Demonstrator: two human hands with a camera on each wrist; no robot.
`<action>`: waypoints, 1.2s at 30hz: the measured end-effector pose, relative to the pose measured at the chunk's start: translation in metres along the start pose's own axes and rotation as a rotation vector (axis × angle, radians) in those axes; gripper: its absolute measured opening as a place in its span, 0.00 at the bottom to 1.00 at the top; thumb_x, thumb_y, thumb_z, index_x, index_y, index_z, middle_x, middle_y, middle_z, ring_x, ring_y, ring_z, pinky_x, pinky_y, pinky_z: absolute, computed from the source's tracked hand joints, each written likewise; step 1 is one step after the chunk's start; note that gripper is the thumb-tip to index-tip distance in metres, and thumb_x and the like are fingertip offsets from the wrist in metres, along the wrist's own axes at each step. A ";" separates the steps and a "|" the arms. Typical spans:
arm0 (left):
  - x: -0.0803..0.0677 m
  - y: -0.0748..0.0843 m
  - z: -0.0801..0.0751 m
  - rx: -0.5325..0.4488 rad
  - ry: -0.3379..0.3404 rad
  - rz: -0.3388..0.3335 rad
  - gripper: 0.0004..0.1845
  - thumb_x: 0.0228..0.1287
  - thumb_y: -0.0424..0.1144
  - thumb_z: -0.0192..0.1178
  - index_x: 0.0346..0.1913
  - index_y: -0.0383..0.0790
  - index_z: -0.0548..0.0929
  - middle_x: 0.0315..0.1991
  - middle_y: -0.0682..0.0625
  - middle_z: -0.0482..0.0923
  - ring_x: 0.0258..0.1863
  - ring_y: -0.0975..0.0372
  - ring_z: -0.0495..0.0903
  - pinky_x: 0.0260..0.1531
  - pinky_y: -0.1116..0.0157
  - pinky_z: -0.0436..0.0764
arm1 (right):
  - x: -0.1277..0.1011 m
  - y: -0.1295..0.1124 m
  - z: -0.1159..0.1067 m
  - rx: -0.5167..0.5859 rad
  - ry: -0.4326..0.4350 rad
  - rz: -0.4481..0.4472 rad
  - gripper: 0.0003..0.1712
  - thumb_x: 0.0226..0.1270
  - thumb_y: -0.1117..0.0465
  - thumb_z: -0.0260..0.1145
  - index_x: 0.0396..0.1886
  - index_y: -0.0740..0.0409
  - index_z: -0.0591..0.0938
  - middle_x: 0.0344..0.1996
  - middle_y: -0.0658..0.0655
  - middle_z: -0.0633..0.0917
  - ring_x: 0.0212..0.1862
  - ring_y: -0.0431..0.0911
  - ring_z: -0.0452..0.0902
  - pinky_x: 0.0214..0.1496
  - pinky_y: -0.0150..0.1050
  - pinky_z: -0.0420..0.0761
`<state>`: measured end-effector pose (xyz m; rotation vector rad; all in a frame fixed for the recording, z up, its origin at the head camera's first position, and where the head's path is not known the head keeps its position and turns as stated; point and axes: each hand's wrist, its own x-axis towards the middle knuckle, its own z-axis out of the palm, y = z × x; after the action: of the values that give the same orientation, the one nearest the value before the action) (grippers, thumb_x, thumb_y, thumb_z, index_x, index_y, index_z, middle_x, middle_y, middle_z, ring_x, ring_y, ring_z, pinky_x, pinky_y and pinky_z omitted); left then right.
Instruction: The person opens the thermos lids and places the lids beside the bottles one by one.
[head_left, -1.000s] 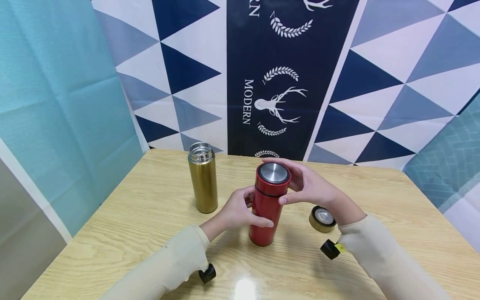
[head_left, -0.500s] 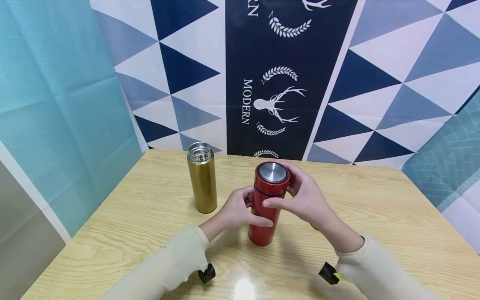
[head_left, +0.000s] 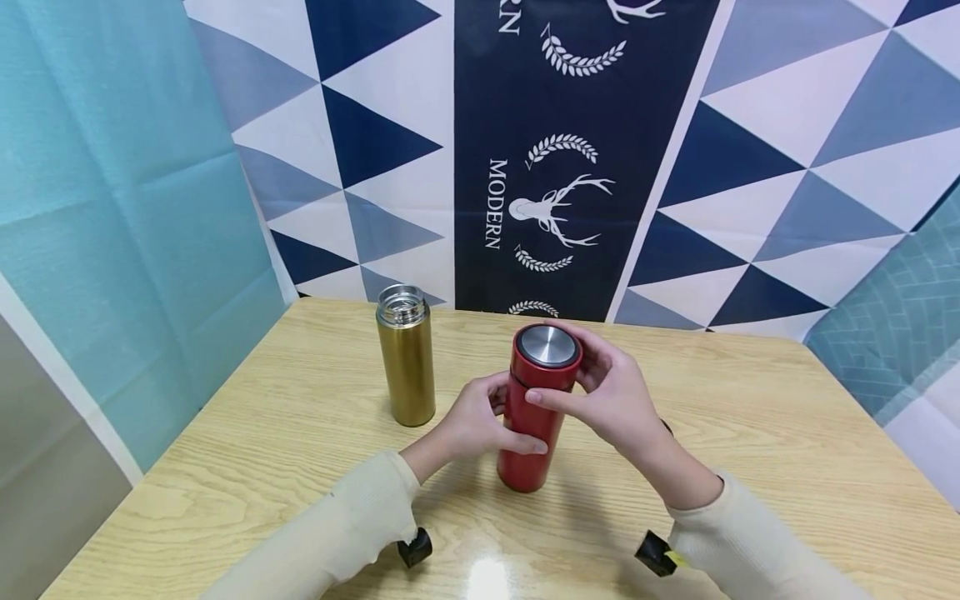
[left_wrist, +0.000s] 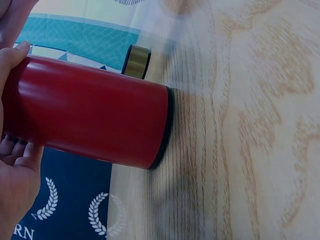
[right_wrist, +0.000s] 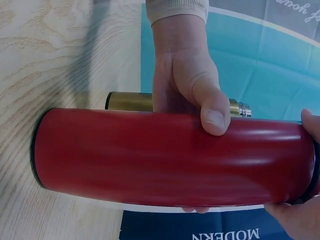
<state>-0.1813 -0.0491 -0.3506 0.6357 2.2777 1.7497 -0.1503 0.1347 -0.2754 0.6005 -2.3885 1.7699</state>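
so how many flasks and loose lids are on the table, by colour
red flask: 1, lid on, both hands on it
gold flask: 1, no lid
gold lid: 1, loose on the table, hidden in the head view
total: 3

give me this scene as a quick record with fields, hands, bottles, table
left hand: left hand grips the body of the red bottle
right hand: right hand holds the red bottle's cap
red bottle: upright on the wooden table, cap on
gold bottle: gold bottle upright to the left, apart from both hands, mouth open, no cap on
gold cap: gold cap lies on the table past the red bottle, mostly hidden behind the right hand in the head view
backdrop: patterned cloth with triangles and a deer
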 end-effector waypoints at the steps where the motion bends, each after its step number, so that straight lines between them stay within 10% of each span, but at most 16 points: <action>1: 0.000 0.000 0.000 0.001 0.000 0.000 0.35 0.42 0.38 0.77 0.58 0.54 0.76 0.53 0.55 0.82 0.50 0.64 0.81 0.58 0.62 0.79 | 0.000 0.000 0.000 0.005 -0.005 0.004 0.43 0.50 0.66 0.76 0.67 0.58 0.69 0.61 0.59 0.77 0.54 0.32 0.78 0.56 0.23 0.78; 22: -0.001 0.001 0.000 0.011 -0.003 -0.023 0.34 0.44 0.41 0.76 0.59 0.56 0.76 0.53 0.57 0.81 0.51 0.62 0.81 0.58 0.61 0.79 | 0.016 0.006 -0.019 -0.019 -0.163 0.012 0.43 0.49 0.66 0.77 0.66 0.55 0.70 0.60 0.59 0.78 0.54 0.35 0.79 0.56 0.26 0.79; 36: -0.001 0.001 0.000 0.011 0.000 -0.021 0.34 0.44 0.41 0.76 0.58 0.55 0.76 0.52 0.57 0.81 0.50 0.63 0.81 0.56 0.63 0.80 | 0.029 0.012 -0.031 0.063 -0.344 -0.091 0.43 0.49 0.69 0.75 0.67 0.63 0.68 0.55 0.40 0.80 0.56 0.35 0.78 0.58 0.27 0.79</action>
<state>-0.1798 -0.0490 -0.3497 0.6114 2.2878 1.7285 -0.1860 0.1593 -0.2672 1.0833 -2.4705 1.8359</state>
